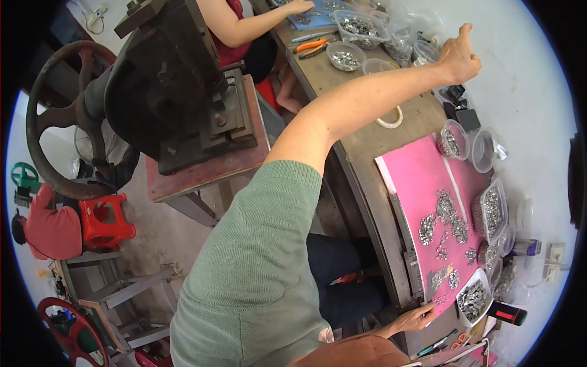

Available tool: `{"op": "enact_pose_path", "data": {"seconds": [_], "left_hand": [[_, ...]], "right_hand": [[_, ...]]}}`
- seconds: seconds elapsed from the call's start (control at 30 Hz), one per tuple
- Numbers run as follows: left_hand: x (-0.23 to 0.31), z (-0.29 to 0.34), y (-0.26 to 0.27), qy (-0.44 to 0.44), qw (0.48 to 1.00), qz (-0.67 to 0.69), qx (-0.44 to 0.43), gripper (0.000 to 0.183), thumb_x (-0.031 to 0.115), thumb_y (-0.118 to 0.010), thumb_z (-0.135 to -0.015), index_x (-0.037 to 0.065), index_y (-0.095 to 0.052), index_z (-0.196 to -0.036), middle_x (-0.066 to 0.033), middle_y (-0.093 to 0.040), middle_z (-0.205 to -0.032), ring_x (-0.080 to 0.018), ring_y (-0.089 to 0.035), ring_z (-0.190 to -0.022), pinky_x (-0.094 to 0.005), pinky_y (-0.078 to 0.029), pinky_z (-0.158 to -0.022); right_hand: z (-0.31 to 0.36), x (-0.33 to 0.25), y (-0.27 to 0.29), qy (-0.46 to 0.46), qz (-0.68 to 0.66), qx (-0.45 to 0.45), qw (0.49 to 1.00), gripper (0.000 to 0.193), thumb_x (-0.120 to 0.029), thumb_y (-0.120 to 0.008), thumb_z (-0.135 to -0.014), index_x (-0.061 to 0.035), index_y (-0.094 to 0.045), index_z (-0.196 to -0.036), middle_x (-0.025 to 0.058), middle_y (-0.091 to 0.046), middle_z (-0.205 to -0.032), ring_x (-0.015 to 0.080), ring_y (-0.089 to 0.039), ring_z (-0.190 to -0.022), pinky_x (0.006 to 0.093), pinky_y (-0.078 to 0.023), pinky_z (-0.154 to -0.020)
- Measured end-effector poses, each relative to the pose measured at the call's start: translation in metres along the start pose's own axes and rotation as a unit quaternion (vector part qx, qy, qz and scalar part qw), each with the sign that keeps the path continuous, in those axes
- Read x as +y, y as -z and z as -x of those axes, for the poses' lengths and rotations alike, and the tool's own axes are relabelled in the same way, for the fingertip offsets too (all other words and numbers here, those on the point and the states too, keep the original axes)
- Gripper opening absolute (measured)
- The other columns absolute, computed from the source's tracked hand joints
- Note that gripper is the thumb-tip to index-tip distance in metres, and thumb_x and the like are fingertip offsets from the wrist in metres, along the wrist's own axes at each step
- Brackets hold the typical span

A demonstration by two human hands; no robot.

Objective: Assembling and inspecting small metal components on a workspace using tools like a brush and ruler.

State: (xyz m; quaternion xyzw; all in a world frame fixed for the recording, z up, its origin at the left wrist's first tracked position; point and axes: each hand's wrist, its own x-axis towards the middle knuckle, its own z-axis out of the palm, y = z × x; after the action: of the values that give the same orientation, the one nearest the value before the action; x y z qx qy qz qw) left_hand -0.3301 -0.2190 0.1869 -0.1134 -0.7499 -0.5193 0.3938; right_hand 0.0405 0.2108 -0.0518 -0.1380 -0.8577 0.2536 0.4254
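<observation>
Loosely grouped, the small silver pieces [449,209] lie in several clusters on a pink mat [409,160] atop the workbench [358,144]. The right hand [416,319] is at the mat's near lower corner in view, fingertips just beside the lowest clusters; its fingers are bent, with their tips near one another, and whether they pinch a piece cannot be told. The left hand [458,61] reaches far along the bench, in front of the white wall [520,79]. One of its fingers is stretched out, another digit stands apart and the rest are curled; whether they have hold of anything cannot be told.

Along the mat's wall side are a round tub [451,139], a rectangular tub [490,211] and a white tray [474,301], all with silver pieces inside. Below the tray in view lie scissors [460,341]. Under the left forearm a tape roll [397,117] shows partly. Beyond it are a bowl [344,56] of pieces and orange-handled pliers [312,45].

Farther up, a co-worker's hand [299,7] rests by a blue mat [318,22]. On the other side of the person, a dark press [162,101] with a large wheel [34,125] stands on a red-topped stand [165,188]. At the far left, another person [56,226] sits near a red stool [109,227].
</observation>
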Motion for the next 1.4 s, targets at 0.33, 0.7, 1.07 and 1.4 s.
{"op": "enact_pose_path", "data": {"seconds": [0.33, 0.7, 1.07, 1.4], "left_hand": [[-0.003, 0.000, -0.002, -0.003, 1.000, -0.001, 0.002, 0.080, 0.009, -0.055, -0.077, -0.015, -0.023, -0.145, -0.0255, -0.065, -0.069, -0.0450, -0.068, -0.076, -0.0503, -0.053, -0.084], [0.007, 0.030, -0.016, -0.020, 0.999, 0.004, -0.043, 0.073, 0.012, -0.054, -0.079, -0.011, -0.033, -0.145, -0.0163, -0.068, -0.071, -0.0330, -0.069, -0.074, -0.0411, -0.054, -0.080], [0.034, 0.261, -0.087, -0.137, 0.895, 0.000, -0.425, 0.038, 0.026, -0.058, -0.101, 0.009, -0.063, -0.133, -0.0130, -0.061, -0.139, -0.0326, -0.048, -0.140, -0.0666, -0.015, -0.118], [0.076, 0.327, -0.131, -0.198, 0.822, -0.201, -0.495, 0.062, 0.031, -0.050, -0.102, -0.011, -0.040, -0.146, -0.0295, -0.038, -0.155, -0.0424, -0.031, -0.148, -0.0643, -0.012, -0.120]], "right_hand": [[-0.003, -0.001, -0.002, -0.017, 0.004, 0.001, 1.000, 0.024, -0.017, -0.065, -0.101, 0.0068, -0.071, -0.103, 0.0153, -0.070, -0.092, 0.0243, -0.062, -0.082, 0.0360, -0.051, -0.077], [0.006, -0.002, 0.007, 0.002, 0.003, 0.009, 1.000, 0.023, -0.015, -0.063, -0.102, 0.0072, -0.069, -0.105, 0.0149, -0.068, -0.092, 0.0227, -0.061, -0.081, 0.0354, -0.051, -0.074], [-0.029, -0.056, -0.003, 0.032, 0.003, -0.112, 0.993, 0.017, -0.005, -0.066, -0.093, 0.0007, -0.069, -0.109, 0.0160, -0.068, -0.108, 0.0327, -0.064, -0.102, 0.0404, -0.049, -0.090], [-0.073, -0.065, -0.065, 0.177, 0.093, -0.293, 0.935, 0.043, -0.008, -0.057, -0.095, 0.0046, -0.053, -0.136, 0.0229, -0.054, -0.143, 0.0400, -0.047, -0.137, 0.0471, -0.034, -0.116]]}}
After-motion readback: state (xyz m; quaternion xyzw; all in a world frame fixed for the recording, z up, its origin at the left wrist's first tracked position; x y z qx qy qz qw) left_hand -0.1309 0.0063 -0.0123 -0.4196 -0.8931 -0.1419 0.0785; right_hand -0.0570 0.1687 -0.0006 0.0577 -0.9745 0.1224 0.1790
